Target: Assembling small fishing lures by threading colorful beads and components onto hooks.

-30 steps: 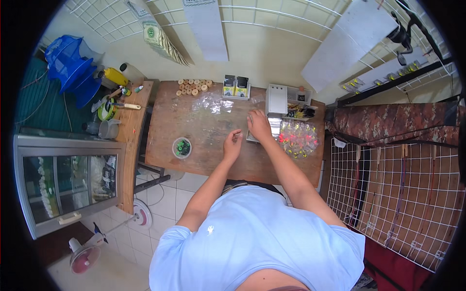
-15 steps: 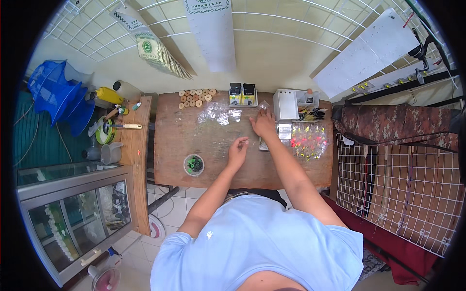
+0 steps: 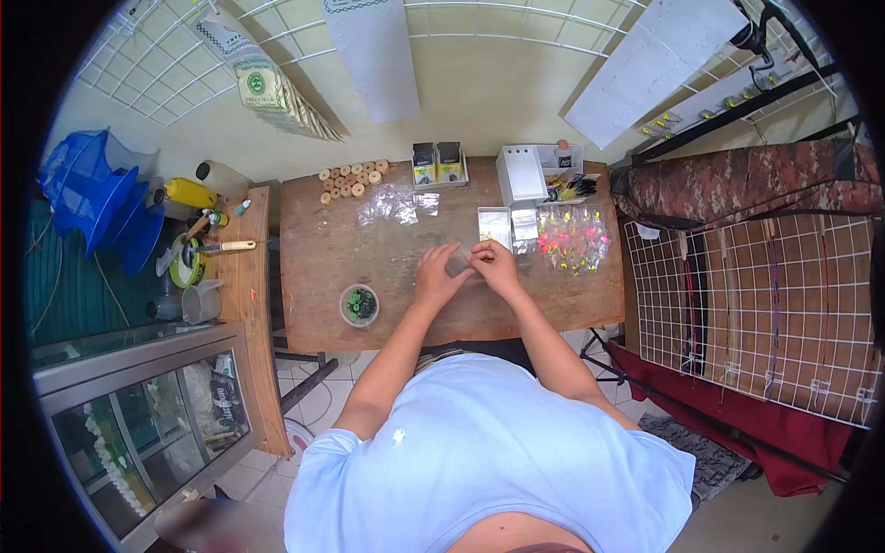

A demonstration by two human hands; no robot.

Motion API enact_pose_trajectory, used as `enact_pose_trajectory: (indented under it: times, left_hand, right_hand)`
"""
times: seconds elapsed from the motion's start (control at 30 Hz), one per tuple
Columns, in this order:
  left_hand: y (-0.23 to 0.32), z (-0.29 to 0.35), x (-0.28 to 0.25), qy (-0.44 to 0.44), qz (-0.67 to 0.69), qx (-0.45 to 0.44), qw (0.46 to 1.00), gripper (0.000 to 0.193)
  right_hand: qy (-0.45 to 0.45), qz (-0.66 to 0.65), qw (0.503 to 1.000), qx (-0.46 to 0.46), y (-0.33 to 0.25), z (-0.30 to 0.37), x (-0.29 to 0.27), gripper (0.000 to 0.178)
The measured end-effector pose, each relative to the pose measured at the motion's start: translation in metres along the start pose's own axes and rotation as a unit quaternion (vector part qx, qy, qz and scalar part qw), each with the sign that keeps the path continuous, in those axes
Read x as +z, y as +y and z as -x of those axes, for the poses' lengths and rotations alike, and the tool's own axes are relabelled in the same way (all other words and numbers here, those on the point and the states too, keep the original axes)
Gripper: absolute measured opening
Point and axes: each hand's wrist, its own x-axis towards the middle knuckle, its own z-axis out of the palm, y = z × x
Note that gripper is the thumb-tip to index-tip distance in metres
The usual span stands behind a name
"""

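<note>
Over the middle of the wooden table, my two hands meet at a small clear plastic bag (image 3: 457, 265). My left hand (image 3: 437, 276) has its fingers closed on the bag's left side. On the other side, my right hand (image 3: 496, 265) pinches the bag's edge between thumb and fingers. Just beyond the right hand lies a shallow white tray (image 3: 495, 222), with clear packets (image 3: 525, 225) beside it. Further right are clear bags of pink and yellow small pieces (image 3: 572, 241). A round tub of green and black pieces (image 3: 359, 305) stands left of my left hand.
Cork rings (image 3: 348, 177) and loose clear bags (image 3: 398, 205) lie at the table's back left. Behind stand a white holder with black and yellow packets (image 3: 438, 180) and a white box (image 3: 523, 177). A wooden side shelf (image 3: 253, 304) is left, a white wire rack (image 3: 737, 313) right.
My right hand has come back from the far side of the table to meet my left hand, and a clear bag is now between them. The white tray it covered shows. The view has shifted.
</note>
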Motion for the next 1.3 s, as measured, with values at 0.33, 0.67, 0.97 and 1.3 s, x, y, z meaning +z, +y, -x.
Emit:
enact_pose_trajectory:
  times: [0.33, 0.67, 0.97, 1.3]
  left_hand:
    - [0.007, 0.005, 0.002, 0.012, -0.041, 0.056, 0.998, 0.039]
    - [0.003, 0.01, 0.0, 0.003, 0.052, 0.069, 0.996, 0.031]
    - [-0.006, 0.011, -0.003, -0.097, 0.223, -0.089, 0.966, 0.034]
    - [-0.017, 0.013, 0.009, -0.151, 0.266, -0.135, 0.943, 0.033]
  right_hand:
    - [-0.012, -0.019, 0.999, -0.027, -0.003, 0.011, -0.012, 0.02]
    - [-0.038, 0.005, 0.999, 0.032, 0.002, 0.015, -0.026, 0.025]
    - [-0.049, 0.046, 0.996, -0.062, 0.003, 0.031, -0.01, 0.025]
    - [-0.015, 0.105, 0.991, -0.081, 0.004, 0.035, -0.011, 0.021]
